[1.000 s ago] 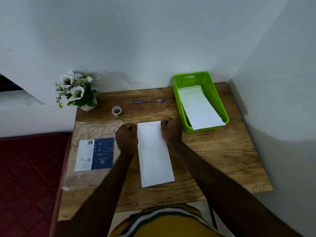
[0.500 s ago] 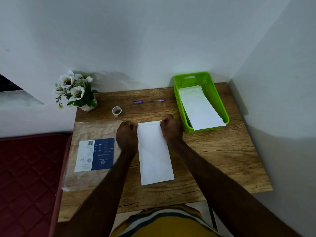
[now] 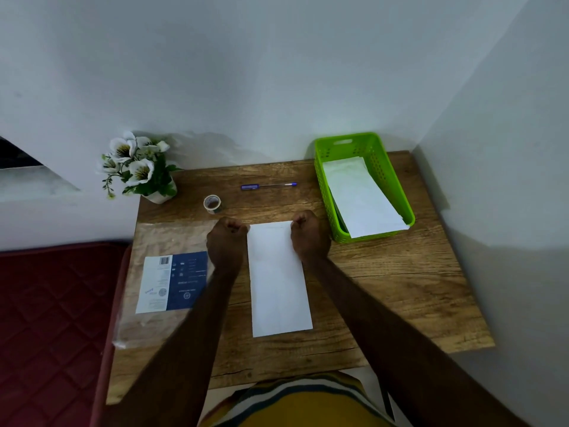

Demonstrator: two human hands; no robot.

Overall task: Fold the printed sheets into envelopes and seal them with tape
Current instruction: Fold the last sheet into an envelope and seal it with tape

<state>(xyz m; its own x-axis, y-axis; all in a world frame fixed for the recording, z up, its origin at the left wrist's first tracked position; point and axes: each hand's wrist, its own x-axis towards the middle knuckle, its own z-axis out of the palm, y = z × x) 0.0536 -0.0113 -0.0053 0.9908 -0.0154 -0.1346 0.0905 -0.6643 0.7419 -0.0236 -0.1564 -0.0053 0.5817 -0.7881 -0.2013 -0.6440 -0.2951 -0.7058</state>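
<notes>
Two hands work the far end of one folded sheet (image 3: 278,278), which lies lengthwise at the middle of the wooden surface (image 3: 400,288), its long axis running from six toward twelve o'clock. The left hand (image 3: 227,241) sits at the sheet's ten o'clock corner and the right hand (image 3: 308,234) at its two o'clock corner. Both have their fingers curled tight at the top edge, seemingly pinching it, probably to turn down or crease a flap squarely from both sides at once; whether paper is actually caught between the fingertips I cannot tell for sure.

At eleven o'clock from the sheet, just beyond the left hand, a small tape roll (image 3: 212,204) stands within easy reach, sensibly placed for sealing. A pen (image 3: 268,186) lies at twelve o'clock near the wall. At two o'clock a green basket (image 3: 326,192) holds more white sheets (image 3: 360,195), likely finished pieces or spare stock. At nine o'clock a clear plastic packet (image 3: 160,235) with a blue-and-white label (image 3: 172,282) lies flat, and a flower pot (image 3: 138,167) occupies the ten o'clock corner.
</notes>
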